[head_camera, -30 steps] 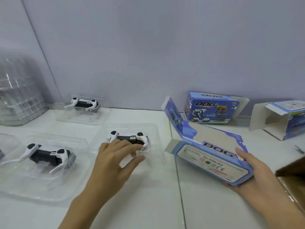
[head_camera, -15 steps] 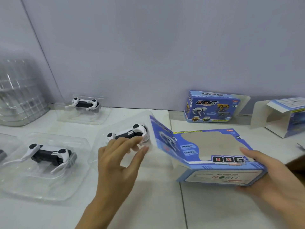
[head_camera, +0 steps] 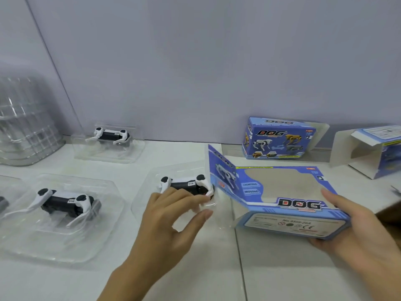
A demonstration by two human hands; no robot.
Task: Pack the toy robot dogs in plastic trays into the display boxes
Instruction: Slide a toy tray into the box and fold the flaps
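Head view: left hand (head_camera: 171,216) grips tray (head_camera: 152,187) (box (head_camera: 288,205) beside).

"DOG", "LIGHTING", "MOVING" on held display box (head_camera: 288,205), "DOG" on rear box (head_camera: 280,137)

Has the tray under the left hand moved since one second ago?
Yes. The tray under the left hand has slid right, away from the near-left tray, and now meets the open box.

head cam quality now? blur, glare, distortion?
Head view: left hand and held tray slightly motion-soft; stacked clear trays far left smeared; wall edge bowed by wide-angle lens; soft even light, faint shadows, box print legible.
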